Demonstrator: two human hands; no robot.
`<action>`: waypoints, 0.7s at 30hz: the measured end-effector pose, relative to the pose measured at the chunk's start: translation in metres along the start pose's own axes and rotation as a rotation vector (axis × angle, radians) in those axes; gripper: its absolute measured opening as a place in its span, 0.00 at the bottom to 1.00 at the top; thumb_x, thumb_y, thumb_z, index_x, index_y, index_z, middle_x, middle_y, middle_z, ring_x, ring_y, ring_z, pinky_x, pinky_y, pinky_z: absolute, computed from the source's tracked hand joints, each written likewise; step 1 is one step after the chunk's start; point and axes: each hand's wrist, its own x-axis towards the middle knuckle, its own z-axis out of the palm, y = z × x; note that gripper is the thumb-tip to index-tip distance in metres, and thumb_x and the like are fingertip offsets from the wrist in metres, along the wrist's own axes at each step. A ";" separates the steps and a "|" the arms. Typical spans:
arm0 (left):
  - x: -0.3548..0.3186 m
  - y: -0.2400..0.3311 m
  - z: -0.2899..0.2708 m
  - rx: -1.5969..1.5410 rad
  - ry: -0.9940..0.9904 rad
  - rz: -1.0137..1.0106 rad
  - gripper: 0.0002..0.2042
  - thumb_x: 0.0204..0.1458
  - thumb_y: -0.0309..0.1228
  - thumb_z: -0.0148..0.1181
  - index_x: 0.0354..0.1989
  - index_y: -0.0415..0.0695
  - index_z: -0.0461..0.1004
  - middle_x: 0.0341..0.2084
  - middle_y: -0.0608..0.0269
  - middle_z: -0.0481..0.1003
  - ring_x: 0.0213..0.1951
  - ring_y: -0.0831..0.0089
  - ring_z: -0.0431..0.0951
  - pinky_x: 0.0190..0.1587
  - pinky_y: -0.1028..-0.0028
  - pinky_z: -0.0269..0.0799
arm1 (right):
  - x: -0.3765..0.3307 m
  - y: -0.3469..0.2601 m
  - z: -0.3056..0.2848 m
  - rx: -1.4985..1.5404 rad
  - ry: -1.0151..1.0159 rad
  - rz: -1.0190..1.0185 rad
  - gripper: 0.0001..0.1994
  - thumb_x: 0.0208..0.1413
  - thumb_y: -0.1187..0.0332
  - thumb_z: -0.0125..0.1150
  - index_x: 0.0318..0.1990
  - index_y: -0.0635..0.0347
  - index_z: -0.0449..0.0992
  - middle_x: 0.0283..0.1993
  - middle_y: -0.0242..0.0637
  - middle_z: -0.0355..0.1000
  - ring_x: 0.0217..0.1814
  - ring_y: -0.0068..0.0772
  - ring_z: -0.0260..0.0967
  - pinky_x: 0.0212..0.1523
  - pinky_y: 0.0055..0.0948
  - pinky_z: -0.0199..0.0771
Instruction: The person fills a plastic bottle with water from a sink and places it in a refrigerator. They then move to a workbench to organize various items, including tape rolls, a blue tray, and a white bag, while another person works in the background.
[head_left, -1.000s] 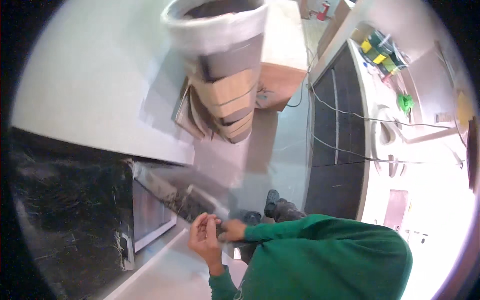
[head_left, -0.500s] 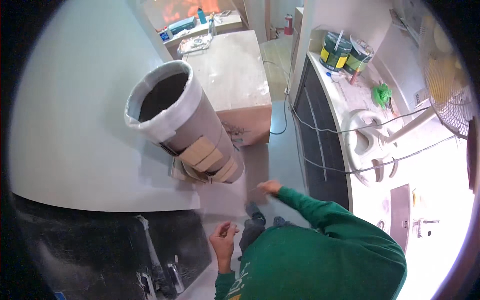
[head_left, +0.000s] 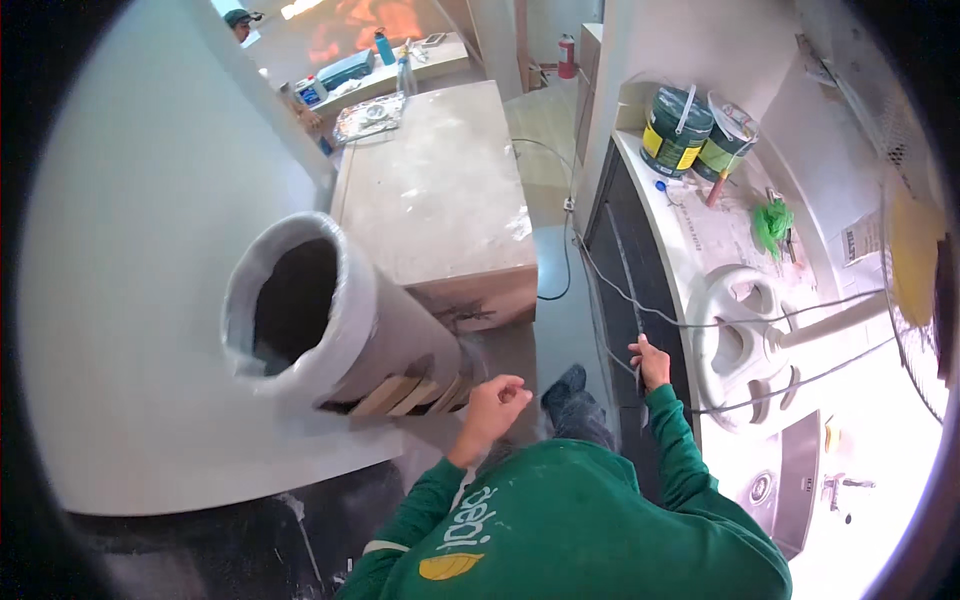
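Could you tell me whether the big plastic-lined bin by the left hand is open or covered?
Open: the bin has no lid, and its dark inside shows past the lined rim. The left hand is beside it.

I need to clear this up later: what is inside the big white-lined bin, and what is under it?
The white-lined bin opens onto a dark interior; any contents are lost in shadow. Under its base lie a few stacked wooden pieces, close to the left hand. The bin covers the rest of them.

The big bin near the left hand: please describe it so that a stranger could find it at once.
Left of the dusty beige counter stands a tall round bin, beside the left hand. Unlike the two small green paint cans on the far worktop, it is lined with white plastic and looks dark inside.
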 end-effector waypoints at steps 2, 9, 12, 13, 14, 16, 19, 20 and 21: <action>0.045 0.003 0.013 0.017 -0.047 0.004 0.15 0.48 0.32 0.65 0.41 0.35 0.76 0.27 0.59 0.78 0.30 0.76 0.77 0.33 0.75 0.73 | 0.016 -0.026 0.009 -0.010 0.003 -0.021 0.24 0.60 0.51 0.53 0.37 0.70 0.80 0.22 0.35 0.72 0.23 0.20 0.65 0.29 0.23 0.63; 0.175 0.075 0.077 0.019 -0.416 -0.018 0.21 0.46 0.39 0.69 0.42 0.35 0.76 0.29 0.60 0.78 0.31 0.76 0.76 0.37 0.75 0.73 | 0.106 -0.116 0.047 0.081 -0.108 -0.125 0.21 0.61 0.55 0.53 0.36 0.69 0.78 0.19 0.30 0.68 0.23 0.17 0.62 0.27 0.21 0.60; 0.220 0.105 0.101 0.171 -0.564 0.045 0.25 0.44 0.45 0.69 0.43 0.36 0.75 0.31 0.56 0.78 0.31 0.72 0.76 0.37 0.73 0.73 | 0.124 -0.160 0.056 0.095 -0.141 -0.168 0.20 0.62 0.56 0.51 0.37 0.68 0.78 0.20 0.30 0.67 0.23 0.16 0.61 0.26 0.20 0.59; 0.231 0.116 0.105 0.205 -0.610 0.048 0.26 0.44 0.45 0.69 0.44 0.36 0.75 0.30 0.55 0.78 0.31 0.72 0.77 0.36 0.73 0.73 | 0.129 -0.168 0.057 0.086 -0.146 -0.188 0.19 0.62 0.56 0.51 0.37 0.67 0.78 0.20 0.30 0.67 0.23 0.16 0.61 0.26 0.20 0.60; 0.244 0.128 0.110 0.240 -0.665 0.045 0.26 0.44 0.45 0.69 0.45 0.37 0.75 0.30 0.54 0.78 0.31 0.71 0.77 0.36 0.73 0.73 | 0.136 -0.180 0.055 0.078 -0.146 -0.201 0.19 0.62 0.57 0.51 0.38 0.67 0.78 0.20 0.30 0.67 0.24 0.15 0.61 0.27 0.20 0.60; 0.269 0.130 0.123 0.260 -0.704 0.204 0.24 0.44 0.43 0.69 0.45 0.37 0.75 0.29 0.54 0.78 0.29 0.70 0.77 0.35 0.73 0.73 | 0.141 -0.204 0.040 0.129 -0.155 -0.197 0.15 0.61 0.60 0.54 0.39 0.66 0.78 0.21 0.28 0.67 0.24 0.15 0.61 0.25 0.18 0.59; 0.291 0.159 0.129 0.137 -0.829 0.289 0.22 0.45 0.41 0.68 0.43 0.37 0.76 0.26 0.54 0.78 0.28 0.68 0.77 0.34 0.72 0.74 | 0.154 -0.214 0.005 0.153 -0.146 -0.202 0.12 0.57 0.65 0.60 0.42 0.65 0.77 0.25 0.26 0.68 0.23 0.14 0.60 0.23 0.16 0.59; 0.297 0.169 0.128 0.071 -0.874 0.288 0.22 0.45 0.41 0.67 0.42 0.37 0.76 0.25 0.54 0.78 0.27 0.68 0.78 0.34 0.71 0.74 | 0.152 -0.220 -0.009 0.100 -0.216 -0.226 0.13 0.55 0.64 0.62 0.42 0.66 0.77 0.26 0.27 0.69 0.23 0.14 0.60 0.23 0.16 0.59; 0.308 0.169 0.127 0.128 -0.872 0.317 0.22 0.45 0.41 0.67 0.42 0.36 0.76 0.26 0.54 0.78 0.28 0.67 0.78 0.34 0.70 0.74 | 0.143 -0.235 -0.026 0.046 -0.287 -0.248 0.15 0.54 0.63 0.63 0.43 0.66 0.77 0.28 0.27 0.69 0.23 0.14 0.60 0.22 0.16 0.60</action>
